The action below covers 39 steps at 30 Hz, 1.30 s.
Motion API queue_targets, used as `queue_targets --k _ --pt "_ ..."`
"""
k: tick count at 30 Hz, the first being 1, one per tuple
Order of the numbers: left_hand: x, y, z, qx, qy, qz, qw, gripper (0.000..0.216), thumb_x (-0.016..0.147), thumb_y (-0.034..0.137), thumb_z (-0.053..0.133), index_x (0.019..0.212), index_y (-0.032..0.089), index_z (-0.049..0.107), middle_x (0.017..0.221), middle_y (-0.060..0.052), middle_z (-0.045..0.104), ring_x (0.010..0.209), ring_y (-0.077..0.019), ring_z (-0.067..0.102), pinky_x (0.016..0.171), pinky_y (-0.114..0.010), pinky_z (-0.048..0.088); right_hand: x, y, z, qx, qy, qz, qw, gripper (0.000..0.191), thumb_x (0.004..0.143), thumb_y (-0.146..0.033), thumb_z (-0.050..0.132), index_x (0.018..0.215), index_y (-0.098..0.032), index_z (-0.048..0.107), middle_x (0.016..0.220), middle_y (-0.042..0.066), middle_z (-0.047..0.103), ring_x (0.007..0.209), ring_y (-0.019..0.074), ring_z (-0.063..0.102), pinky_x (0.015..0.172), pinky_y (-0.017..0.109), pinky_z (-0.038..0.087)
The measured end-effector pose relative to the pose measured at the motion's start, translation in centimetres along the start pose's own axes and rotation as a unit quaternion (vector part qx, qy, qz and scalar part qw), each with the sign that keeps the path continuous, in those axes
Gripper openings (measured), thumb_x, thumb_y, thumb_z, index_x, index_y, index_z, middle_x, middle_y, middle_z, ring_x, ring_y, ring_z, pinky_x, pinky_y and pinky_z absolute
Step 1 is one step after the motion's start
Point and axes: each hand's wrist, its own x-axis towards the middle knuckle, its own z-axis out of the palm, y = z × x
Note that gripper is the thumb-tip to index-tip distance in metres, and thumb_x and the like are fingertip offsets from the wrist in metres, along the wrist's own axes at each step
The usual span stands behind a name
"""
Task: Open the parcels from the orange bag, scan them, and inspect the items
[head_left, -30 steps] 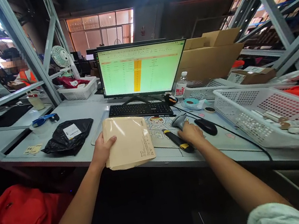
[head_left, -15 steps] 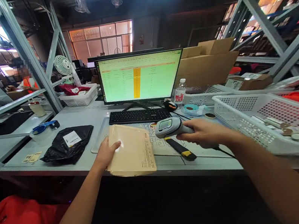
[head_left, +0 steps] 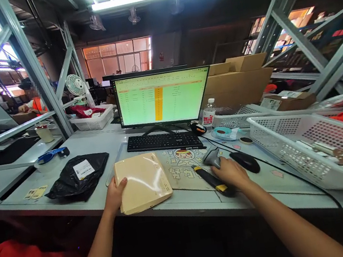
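Note:
My left hand (head_left: 116, 195) grips the left edge of a tan padded envelope (head_left: 142, 181), thumb on top, at the front of the desk. Light glares off its upper face. My right hand (head_left: 230, 173) is closed round the handle of a grey barcode scanner (head_left: 212, 157), low over the patterned desk mat (head_left: 183, 179). Just left of that hand lies a black and yellow box cutter (head_left: 211, 180). A black computer mouse (head_left: 244, 162) sits to its right.
A monitor (head_left: 163, 99) and keyboard (head_left: 163, 141) stand behind. On the left lies a black plastic parcel (head_left: 79, 174) with a white label. To the right are a white basket (head_left: 294, 156), a bottle (head_left: 209, 113) and a tape roll (head_left: 223, 133). A scanner cable (head_left: 283, 170) crosses the desk.
My right hand has lowered the scanner from beside the envelope to the mat and turned it. The envelope has shifted slightly left and lies flatter. The computer mouse is now visible.

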Motion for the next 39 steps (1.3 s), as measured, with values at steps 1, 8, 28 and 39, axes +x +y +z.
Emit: queue_targets --k 1,8,28,39 --pt "0.0 -0.2 0.0 0.007 -0.002 0.001 1.000 0.078 0.071 0.067 0.087 0.119 0.012 0.061 0.101 -0.013 0.077 0.083 -0.0266 0.075 0.071 -0.034 0.060 0.1 -0.5 -0.4 0.001 0.020 -0.002 1.000 0.053 0.101 -0.040 0.052 0.136 -0.001 0.059 0.131 0.029 0.065 0.127 0.0402 0.061 0.101 0.044 0.048" --pt "0.1 -0.4 -0.6 0.090 0.013 0.014 0.996 0.074 0.075 0.069 0.083 0.118 0.012 0.065 0.109 -0.016 0.077 0.093 -0.0302 0.075 0.075 -0.036 0.059 5.5 -8.5 -1.2 0.055 -0.010 -0.119 0.991 0.051 0.104 -0.030 0.050 0.153 -0.018 0.053 0.136 0.017 0.068 0.128 0.0294 0.063 0.107 0.038 0.046" --pt "-1.6 0.3 -1.0 -0.038 -0.040 0.029 0.998 0.082 0.068 0.062 0.090 0.128 0.015 0.060 0.118 -0.016 0.075 0.094 -0.0311 0.076 0.079 -0.038 0.063 -1.9 -15.6 -2.0 0.369 -0.235 -0.319 0.841 0.060 0.093 -0.070 0.062 0.127 -0.020 0.064 0.105 0.007 0.073 0.074 0.0150 0.065 0.055 0.023 0.048" --pt "-2.0 2.4 -1.0 0.086 -0.112 0.035 0.989 0.082 0.077 0.074 0.078 0.129 0.012 0.065 0.093 -0.011 0.077 0.080 -0.0268 0.074 0.065 -0.031 0.059 -5.8 -10.2 -1.1 0.480 -0.358 -0.295 0.744 0.058 0.077 -0.072 0.074 0.094 -0.017 0.061 0.075 0.004 0.067 0.054 0.0134 0.057 0.043 0.024 0.041"
